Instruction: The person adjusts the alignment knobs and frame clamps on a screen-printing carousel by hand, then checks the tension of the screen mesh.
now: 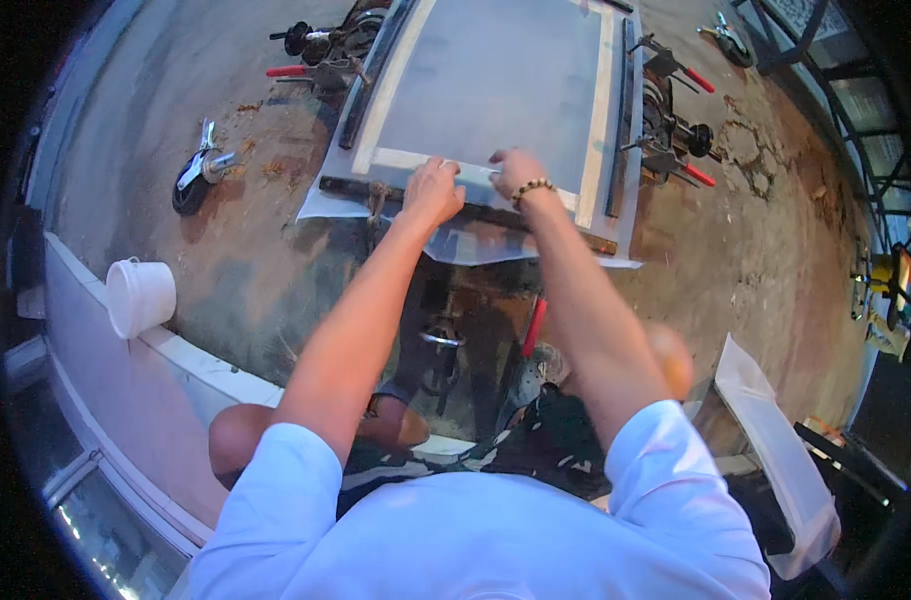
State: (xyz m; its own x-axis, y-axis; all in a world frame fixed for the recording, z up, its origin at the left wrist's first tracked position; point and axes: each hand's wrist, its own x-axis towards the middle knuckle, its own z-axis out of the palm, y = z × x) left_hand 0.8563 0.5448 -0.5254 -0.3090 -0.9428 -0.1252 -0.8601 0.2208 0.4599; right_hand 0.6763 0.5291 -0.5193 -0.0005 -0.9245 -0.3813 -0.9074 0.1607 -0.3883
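Observation:
A whitish translucent sheet [495, 80] is stretched over a pale rectangular frame [600, 100], its loose edge hanging past the near side. Across that near side lies a dark bar [500, 213]. My left hand [435, 192] rests at the frame's near rail, fingers bent and drawn together. Just to its right, my right hand [522, 172], with a beaded bracelet [532, 188] at the wrist, is curled over the same rail, thumb and forefinger toward the left hand. Anything between the fingers of either hand is too small or hidden to make out.
Clamps with red handles [697, 80] line both sides of the frame. Caster wheels [188, 190] stand out at the left and far right. A white bucket [140, 297] sits on a low white ledge [210, 375]. A whitish sheet [775, 455] lies at the lower right.

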